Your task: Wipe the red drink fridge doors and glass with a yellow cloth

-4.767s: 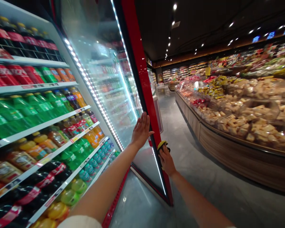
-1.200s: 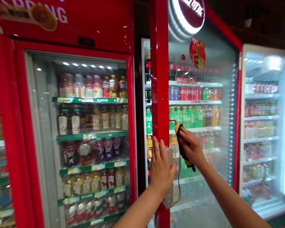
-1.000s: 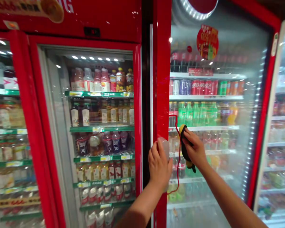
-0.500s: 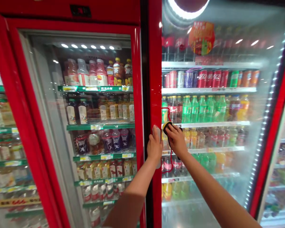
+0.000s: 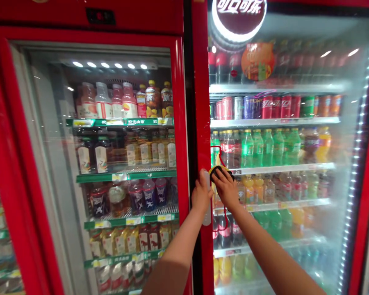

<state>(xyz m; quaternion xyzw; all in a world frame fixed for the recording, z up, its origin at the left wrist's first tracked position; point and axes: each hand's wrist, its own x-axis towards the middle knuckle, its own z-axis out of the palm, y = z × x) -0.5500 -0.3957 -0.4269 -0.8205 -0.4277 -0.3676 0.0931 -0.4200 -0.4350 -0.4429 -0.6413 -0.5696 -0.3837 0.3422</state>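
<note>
You are resting left hand [image 5: 200, 196] over handle [image 5: 206, 217] at left edge of door [image 5: 201, 106], grip unclear; right hand [image 5: 226, 188], fingers holding yellow-and-black pad [image 5: 215, 170] just beside handle. Apparently working pad there; next move calling for steady hold.

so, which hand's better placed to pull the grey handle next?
Probably the left hand: it's already at the handle, with nothing else visibly in it. The right hand is occupied with the yellow-black item.

We are in a shop, judging by the red glass-door drinks coolers [image 5: 201, 110], tightly ranked bottles [image 5: 267, 144] and cans [image 5: 285, 107], and shelf-edge price labels [image 5: 135, 221]
</note>
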